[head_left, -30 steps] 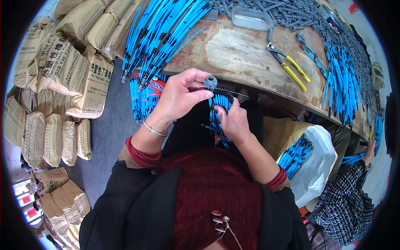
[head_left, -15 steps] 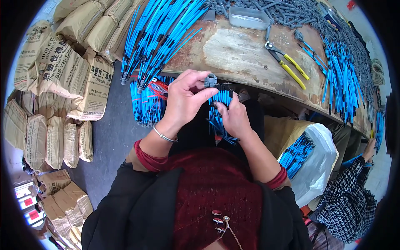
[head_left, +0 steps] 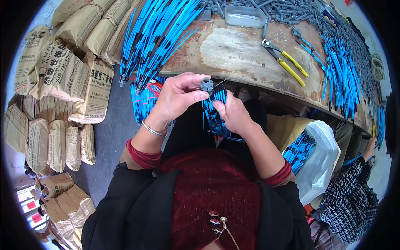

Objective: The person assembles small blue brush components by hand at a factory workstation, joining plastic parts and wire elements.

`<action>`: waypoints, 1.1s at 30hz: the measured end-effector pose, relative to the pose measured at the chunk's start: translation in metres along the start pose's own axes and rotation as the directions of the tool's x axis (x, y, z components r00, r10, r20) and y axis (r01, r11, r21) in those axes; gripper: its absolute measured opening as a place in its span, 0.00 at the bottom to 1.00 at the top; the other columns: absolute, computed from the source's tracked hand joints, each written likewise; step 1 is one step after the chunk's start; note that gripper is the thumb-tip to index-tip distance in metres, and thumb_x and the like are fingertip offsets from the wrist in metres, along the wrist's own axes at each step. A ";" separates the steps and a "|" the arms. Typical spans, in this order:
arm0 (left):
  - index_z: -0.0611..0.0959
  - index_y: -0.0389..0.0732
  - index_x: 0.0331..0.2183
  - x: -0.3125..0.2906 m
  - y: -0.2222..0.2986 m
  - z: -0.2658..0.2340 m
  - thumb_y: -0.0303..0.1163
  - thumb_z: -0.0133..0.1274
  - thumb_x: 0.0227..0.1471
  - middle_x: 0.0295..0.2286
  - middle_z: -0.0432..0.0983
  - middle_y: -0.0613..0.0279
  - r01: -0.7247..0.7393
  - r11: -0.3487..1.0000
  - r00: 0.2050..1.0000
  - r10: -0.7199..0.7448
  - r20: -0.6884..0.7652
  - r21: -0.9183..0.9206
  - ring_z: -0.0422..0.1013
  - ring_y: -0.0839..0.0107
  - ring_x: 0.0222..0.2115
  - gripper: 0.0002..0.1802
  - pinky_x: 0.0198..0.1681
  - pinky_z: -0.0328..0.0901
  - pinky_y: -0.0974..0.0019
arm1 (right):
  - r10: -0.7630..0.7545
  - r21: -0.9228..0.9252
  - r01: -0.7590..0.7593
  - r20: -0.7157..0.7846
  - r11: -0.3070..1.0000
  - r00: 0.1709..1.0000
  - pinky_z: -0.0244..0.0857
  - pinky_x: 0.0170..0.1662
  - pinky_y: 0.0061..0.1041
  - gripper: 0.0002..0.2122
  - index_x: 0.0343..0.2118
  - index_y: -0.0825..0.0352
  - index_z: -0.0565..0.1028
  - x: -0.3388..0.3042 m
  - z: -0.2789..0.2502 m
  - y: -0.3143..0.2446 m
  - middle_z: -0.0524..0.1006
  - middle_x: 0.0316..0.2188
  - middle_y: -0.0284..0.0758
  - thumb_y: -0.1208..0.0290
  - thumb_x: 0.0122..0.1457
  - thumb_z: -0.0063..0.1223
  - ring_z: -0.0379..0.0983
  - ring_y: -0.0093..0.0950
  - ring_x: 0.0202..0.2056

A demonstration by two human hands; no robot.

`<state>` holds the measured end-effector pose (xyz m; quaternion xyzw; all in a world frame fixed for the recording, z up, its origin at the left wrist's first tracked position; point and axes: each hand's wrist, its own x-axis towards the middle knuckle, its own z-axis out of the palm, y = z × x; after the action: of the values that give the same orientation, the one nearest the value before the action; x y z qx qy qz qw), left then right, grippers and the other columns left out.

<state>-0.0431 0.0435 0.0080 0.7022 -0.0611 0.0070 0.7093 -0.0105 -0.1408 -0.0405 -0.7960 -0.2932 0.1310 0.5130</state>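
My left hand [head_left: 176, 95] pinches a grey ribbed plastic hub [head_left: 206, 85] with a round hole in its top, just off the table's front edge. Below and beside the hub, a bundle of blue rods with black fittings [head_left: 210, 116] hangs down over my lap. The fingers of my right hand [head_left: 236, 113] are closed around its upper part. A thin wire [head_left: 222, 82] sticks out from beside the hub toward the table. Where the wire and the rods meet the hub is partly hidden by my fingers.
On the worn wooden table [head_left: 231, 50] lie yellow-handled pliers [head_left: 287, 62], a clear plastic tray [head_left: 246, 17], grey parts [head_left: 283, 10] and blue rod bundles [head_left: 160, 37]. Brown paper sacks [head_left: 62, 71] are stacked at left. A white sack [head_left: 318, 166] of rods stands at right, near another person's sleeve [head_left: 350, 196].
Both hands have shifted slightly left with the hub and rods. The hub sits a little lower, the rods' lower ends have swung, and more of the wire shows.
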 end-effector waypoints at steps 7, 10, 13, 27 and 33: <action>0.78 0.34 0.40 -0.002 0.006 -0.013 0.20 0.60 0.39 0.27 0.70 0.67 -0.042 0.991 0.997 0.033 0.070 0.124 0.67 0.81 0.29 0.21 0.32 0.62 0.76 | -0.072 0.056 0.063 0.165 0.996 0.984 0.63 0.34 0.39 0.16 0.38 0.73 0.63 0.003 -0.004 0.006 0.73 0.26 0.52 0.62 0.59 0.42 0.70 0.51 0.31; 0.79 0.35 0.40 -0.004 0.004 -0.020 0.24 0.61 0.37 0.27 0.71 0.66 -0.075 0.979 0.991 0.052 0.119 0.191 0.65 0.80 0.26 0.22 0.29 0.60 0.76 | -0.098 0.177 0.056 0.238 0.983 0.966 0.63 0.34 0.38 0.16 0.38 0.72 0.63 0.006 -0.008 0.003 0.72 0.25 0.50 0.61 0.59 0.42 0.69 0.50 0.30; 0.79 0.34 0.39 -0.003 0.004 -0.025 0.17 0.59 0.36 0.28 0.71 0.64 -0.119 0.984 0.969 0.086 0.232 0.134 0.68 0.80 0.29 0.21 0.33 0.63 0.76 | -0.137 0.235 0.065 0.304 0.970 0.943 0.63 0.35 0.36 0.16 0.38 0.72 0.63 0.007 -0.010 0.001 0.72 0.24 0.49 0.61 0.60 0.41 0.69 0.49 0.29; 0.80 0.35 0.39 -0.005 0.001 -0.021 0.27 0.63 0.35 0.29 0.75 0.59 -0.108 0.988 0.961 0.075 0.264 0.112 0.71 0.75 0.30 0.23 0.31 0.64 0.74 | -0.157 -0.026 0.177 0.343 0.984 0.926 0.61 0.34 0.44 0.15 0.37 0.74 0.64 0.002 -0.019 -0.003 0.72 0.24 0.53 0.64 0.59 0.43 0.69 0.51 0.31; 0.80 0.34 0.38 -0.001 0.008 -0.029 0.27 0.64 0.35 0.29 0.74 0.60 -0.156 0.962 0.937 0.074 0.342 0.222 0.71 0.74 0.31 0.23 0.33 0.65 0.74 | -0.144 -0.060 0.183 0.406 0.981 0.902 0.61 0.32 0.44 0.15 0.35 0.74 0.64 0.013 -0.023 -0.008 0.72 0.24 0.53 0.63 0.59 0.43 0.69 0.52 0.30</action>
<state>-0.0422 0.0724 0.0161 0.7708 -0.2190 -0.0615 0.5951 0.0088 -0.1472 -0.0222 -0.7489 -0.4637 0.2330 0.4120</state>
